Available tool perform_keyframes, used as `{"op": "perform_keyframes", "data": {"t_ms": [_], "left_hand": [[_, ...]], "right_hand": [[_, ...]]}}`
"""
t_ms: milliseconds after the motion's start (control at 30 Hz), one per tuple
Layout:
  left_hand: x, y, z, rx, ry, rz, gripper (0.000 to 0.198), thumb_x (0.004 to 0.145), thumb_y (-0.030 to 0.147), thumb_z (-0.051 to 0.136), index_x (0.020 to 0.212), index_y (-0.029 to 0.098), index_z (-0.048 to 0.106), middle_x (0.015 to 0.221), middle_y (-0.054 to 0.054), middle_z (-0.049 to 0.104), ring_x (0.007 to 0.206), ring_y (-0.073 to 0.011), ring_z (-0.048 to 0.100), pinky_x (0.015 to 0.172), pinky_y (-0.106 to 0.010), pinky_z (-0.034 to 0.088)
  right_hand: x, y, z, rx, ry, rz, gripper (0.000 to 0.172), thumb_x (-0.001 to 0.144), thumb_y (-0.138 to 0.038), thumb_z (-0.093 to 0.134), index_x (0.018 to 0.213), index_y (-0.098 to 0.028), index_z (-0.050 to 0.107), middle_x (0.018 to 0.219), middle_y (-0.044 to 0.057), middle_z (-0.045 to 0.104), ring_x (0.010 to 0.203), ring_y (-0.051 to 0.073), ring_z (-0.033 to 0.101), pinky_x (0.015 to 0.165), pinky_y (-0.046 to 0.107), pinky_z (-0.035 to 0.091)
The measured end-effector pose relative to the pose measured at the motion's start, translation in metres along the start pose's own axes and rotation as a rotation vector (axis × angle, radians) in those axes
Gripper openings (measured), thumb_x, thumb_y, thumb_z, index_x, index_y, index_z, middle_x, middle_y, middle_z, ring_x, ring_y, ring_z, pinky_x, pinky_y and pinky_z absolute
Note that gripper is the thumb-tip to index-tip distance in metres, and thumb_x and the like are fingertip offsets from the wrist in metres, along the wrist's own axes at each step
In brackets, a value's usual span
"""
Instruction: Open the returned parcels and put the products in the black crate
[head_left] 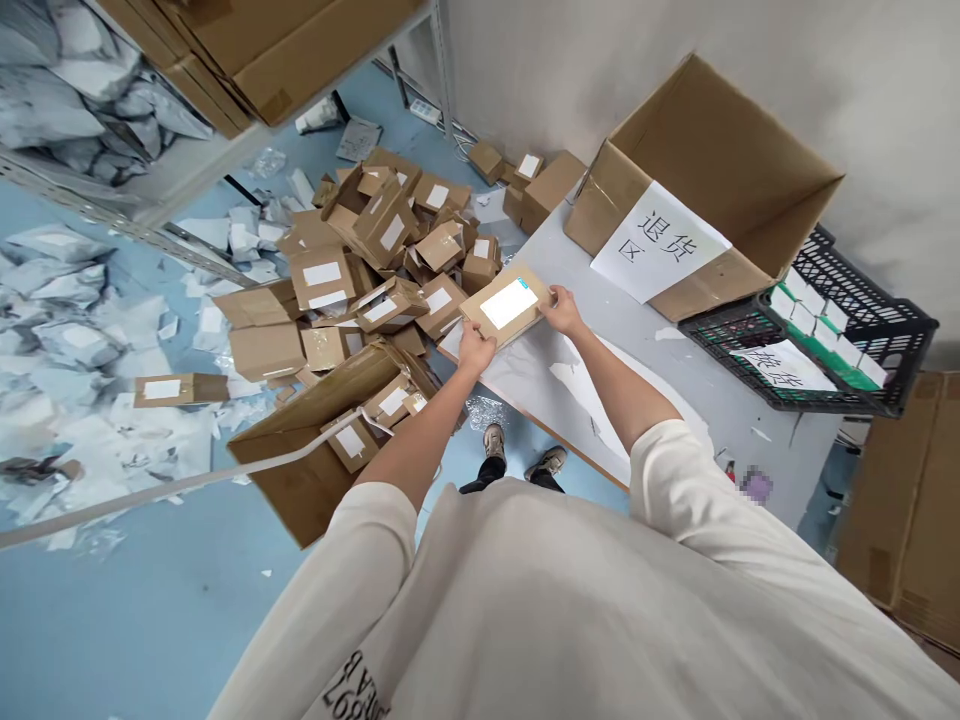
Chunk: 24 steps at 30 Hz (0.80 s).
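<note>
A flat brown cardboard box [491,290] with a white label on top is held between my two hands, over the far left corner of the grey table [540,370]. My left hand [477,350] grips its near left corner, the thumb on top. On the right edge, my right hand [561,310] pinches the box with thumb and fingers. The undersides of both grips are hidden. Crumpled white paper [581,395] lies on the table close to my right forearm.
A large open carton [712,170] with a paper sign stands on the table, beside a black plastic crate [892,320] with green-and-white packs. Left of the table, small boxes [390,230] pile up on the floor. Grey parcel bags [67,290] and a metal shelf [202,170] are farther left.
</note>
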<state>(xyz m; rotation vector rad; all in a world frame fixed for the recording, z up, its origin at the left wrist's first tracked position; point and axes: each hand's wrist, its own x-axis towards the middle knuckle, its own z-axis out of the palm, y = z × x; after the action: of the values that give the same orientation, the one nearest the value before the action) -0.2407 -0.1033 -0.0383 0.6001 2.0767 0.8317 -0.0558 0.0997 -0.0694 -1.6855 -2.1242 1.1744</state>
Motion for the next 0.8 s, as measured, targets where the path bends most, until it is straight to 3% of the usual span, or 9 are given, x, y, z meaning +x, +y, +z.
{"op": "perform_keyframes", "data": {"t_ms": [167, 300, 433, 600, 800], "left_hand": [[-0.008, 0.008, 0.011, 0.067, -0.037, 0.033, 0.064, 0.09, 0.021, 0.077, 0.149, 0.023, 0.055, 0.154, -0.016, 0.07, 0.143, -0.0366, 0.069, 0.122, -0.049, 0.054], [-0.016, 0.023, 0.039, 0.164, -0.138, 0.139, 0.071, 0.086, 0.017, 0.078, 0.153, 0.025, 0.055, 0.153, -0.016, 0.07, 0.141, -0.037, 0.07, 0.123, -0.05, 0.054], [-0.034, 0.049, 0.089, 0.245, -0.25, 0.251, 0.077, 0.085, 0.015, 0.076, 0.157, 0.025, 0.054, 0.156, -0.015, 0.069, 0.139, -0.0358, 0.07, 0.124, -0.051, 0.054], [-0.076, 0.087, 0.165, 0.305, -0.397, 0.404, 0.08, 0.083, 0.016, 0.077, 0.159, 0.028, 0.054, 0.16, -0.015, 0.068, 0.148, -0.0363, 0.066, 0.127, -0.049, 0.052], [-0.127, 0.107, 0.247, 0.356, -0.56, 0.489, 0.079, 0.08, 0.019, 0.077, 0.156, 0.028, 0.057, 0.158, -0.016, 0.069, 0.145, -0.037, 0.068, 0.125, -0.049, 0.053]], "right_hand": [[-0.042, 0.017, -0.011, -0.104, 0.019, 0.111, 0.06, 0.088, -0.043, 0.074, 0.142, -0.014, 0.071, 0.153, 0.022, 0.063, 0.142, 0.039, 0.064, 0.133, 0.053, 0.047], [-0.088, 0.047, -0.038, -0.15, 0.092, 0.193, 0.054, 0.087, -0.041, 0.073, 0.136, -0.019, 0.072, 0.141, 0.018, 0.075, 0.14, 0.041, 0.065, 0.13, 0.059, 0.048], [-0.146, 0.093, -0.081, -0.083, 0.183, 0.29, 0.054, 0.086, -0.042, 0.073, 0.135, -0.022, 0.072, 0.14, 0.015, 0.079, 0.134, 0.038, 0.07, 0.122, 0.056, 0.055], [-0.222, 0.154, -0.136, 0.013, 0.378, 0.407, 0.059, 0.081, -0.04, 0.075, 0.137, -0.023, 0.072, 0.142, 0.013, 0.078, 0.135, 0.035, 0.072, 0.121, 0.051, 0.057], [-0.299, 0.22, -0.172, 0.162, 0.566, 0.499, 0.058, 0.077, -0.04, 0.077, 0.133, -0.023, 0.072, 0.138, 0.013, 0.079, 0.133, 0.036, 0.072, 0.12, 0.053, 0.058]]}}
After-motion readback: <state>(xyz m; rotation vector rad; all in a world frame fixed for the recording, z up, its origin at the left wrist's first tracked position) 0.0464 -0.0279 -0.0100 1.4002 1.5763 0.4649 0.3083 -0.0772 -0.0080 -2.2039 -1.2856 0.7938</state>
